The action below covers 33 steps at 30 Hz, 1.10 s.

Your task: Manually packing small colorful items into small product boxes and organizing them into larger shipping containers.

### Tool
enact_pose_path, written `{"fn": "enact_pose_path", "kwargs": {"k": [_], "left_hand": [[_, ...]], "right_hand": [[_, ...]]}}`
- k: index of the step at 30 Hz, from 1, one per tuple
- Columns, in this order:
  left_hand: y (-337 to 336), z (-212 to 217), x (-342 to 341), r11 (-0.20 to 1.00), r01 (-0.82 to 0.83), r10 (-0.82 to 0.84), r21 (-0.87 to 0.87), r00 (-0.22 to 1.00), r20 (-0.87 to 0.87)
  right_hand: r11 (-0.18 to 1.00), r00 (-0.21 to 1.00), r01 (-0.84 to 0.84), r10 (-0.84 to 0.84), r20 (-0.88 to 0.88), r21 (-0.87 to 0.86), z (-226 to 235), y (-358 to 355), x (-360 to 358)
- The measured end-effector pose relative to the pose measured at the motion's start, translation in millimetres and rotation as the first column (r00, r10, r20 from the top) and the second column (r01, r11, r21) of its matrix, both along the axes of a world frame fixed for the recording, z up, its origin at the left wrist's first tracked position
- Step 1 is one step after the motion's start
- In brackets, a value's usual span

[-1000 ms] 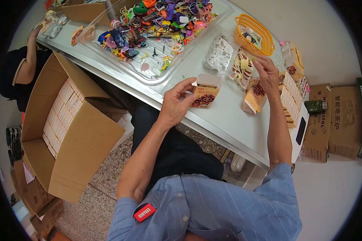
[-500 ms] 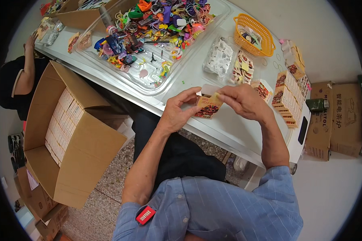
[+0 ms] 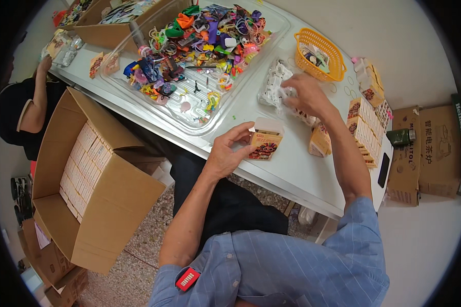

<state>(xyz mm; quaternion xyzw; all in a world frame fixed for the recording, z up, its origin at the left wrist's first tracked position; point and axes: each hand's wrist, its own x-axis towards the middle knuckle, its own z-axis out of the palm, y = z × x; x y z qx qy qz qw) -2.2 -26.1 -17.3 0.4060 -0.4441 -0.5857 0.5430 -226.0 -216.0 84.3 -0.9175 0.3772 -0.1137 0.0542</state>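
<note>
My left hand (image 3: 224, 156) grips a small printed carton (image 3: 266, 146) at the table's front edge, thumb in front and fingers behind. The carton stands upright, with its pale top flap raised. Over a clear tray of small white pieces (image 3: 274, 84) reaches my right hand (image 3: 307, 94), its fingers pointing down and blurred; whether they hold anything cannot be made out. That hand and wrist partly cover the printed cards beside the tray. Another small carton (image 3: 320, 140) sits on the table under my right forearm.
A large clear tub (image 3: 197, 115) holds a heap of colourful small toys. Behind my right hand is a yellow basket (image 3: 338, 71); stacked cartons (image 3: 363, 128) and a black phone (image 3: 385, 169) lie right. At left, an open cardboard box (image 3: 115, 204) is packed with cartons; a co-worker's arm (image 3: 36, 97) is beyond.
My right hand has left the carton and moved up and away to the white pieces. The left hand still holds the carton, now with its flap standing up and its front more visible.
</note>
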Motion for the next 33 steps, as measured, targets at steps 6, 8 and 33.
{"fn": "enact_pose_path", "kwargs": {"k": [6,8,33], "left_hand": [[0,3,0,1.0,0.007,-0.006,-0.006,1.0,0.014],[0,3,0,1.0,0.013,-0.013,0.001,1.0,0.001],[0,4,-3,0.999,-0.05,0.05,0.001,0.999,-0.017]], "right_hand": [[0.983,0.951,0.058,-0.001,-0.309,0.173,-10,-12,13],[0.946,0.986,0.096,-0.047,-0.163,0.309,-10,-16,8],[0.676,0.726,-0.125,-0.437,0.532,0.726,14,48,0]]}}
